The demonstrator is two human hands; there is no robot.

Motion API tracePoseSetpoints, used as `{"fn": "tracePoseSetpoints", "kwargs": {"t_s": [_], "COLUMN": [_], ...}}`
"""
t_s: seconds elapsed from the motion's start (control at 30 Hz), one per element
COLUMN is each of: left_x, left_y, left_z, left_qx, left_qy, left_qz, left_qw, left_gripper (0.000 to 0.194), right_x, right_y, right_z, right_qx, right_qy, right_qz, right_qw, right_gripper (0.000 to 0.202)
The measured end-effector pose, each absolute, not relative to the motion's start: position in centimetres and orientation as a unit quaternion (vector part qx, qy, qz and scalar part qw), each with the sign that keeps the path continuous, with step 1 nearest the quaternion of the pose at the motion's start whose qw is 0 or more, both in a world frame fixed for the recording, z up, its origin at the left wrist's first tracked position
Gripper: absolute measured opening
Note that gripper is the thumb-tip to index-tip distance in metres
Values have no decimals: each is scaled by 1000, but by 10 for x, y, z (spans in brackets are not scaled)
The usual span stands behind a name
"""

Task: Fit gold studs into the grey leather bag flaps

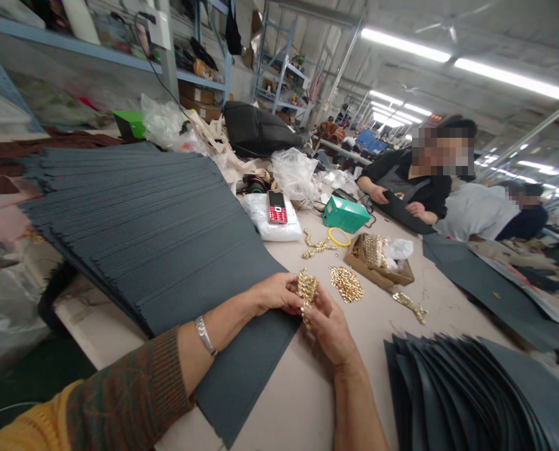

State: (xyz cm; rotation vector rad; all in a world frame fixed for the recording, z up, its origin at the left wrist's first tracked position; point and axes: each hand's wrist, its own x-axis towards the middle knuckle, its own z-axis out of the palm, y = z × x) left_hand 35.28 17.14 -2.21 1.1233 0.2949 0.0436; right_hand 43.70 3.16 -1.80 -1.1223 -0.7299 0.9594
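Note:
Between my two hands is a bunch of gold chain (307, 285), held above the table at the corner of a dark sheet (189, 285). My left hand (279, 292) reaches in over that sheet and pinches the chain from the left. From the right, my right hand (330, 322) closes its fingers on the chain's lower part. A loose heap of gold chain links (347, 284) lies just beyond my right hand. Farther back, more gold chain pieces (317, 245) rest on the table beside a yellow ring (339, 237).
A cardboard box (377, 270) holds gold chain and plastic. A green device (345, 214) and a red phone (277, 207) on a white packet stand behind. Dark sheets are stacked at right (452, 394). Across the table, a person (410, 181) handles a dark piece.

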Motion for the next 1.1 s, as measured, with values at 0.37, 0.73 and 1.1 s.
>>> {"fn": "tracePoseSetpoints", "kwargs": {"t_s": [0.37, 0.73, 1.1], "left_x": [350, 355, 356], "left_y": [164, 166, 167], "left_z": [-18, -19, -20], "left_qx": [545, 504, 496], "left_qy": [166, 168, 159], "left_qz": [76, 128, 144], "left_qw": [818, 838, 841], "left_gripper": [50, 48, 49], "right_x": [436, 440, 440], "right_y": [34, 36, 37], "right_z": [-27, -31, -27], "right_qx": [-532, -583, -678], "right_qy": [-264, -265, -337], "right_qz": [403, 367, 262], "right_qw": [697, 675, 598], "right_gripper": [88, 72, 38]}}
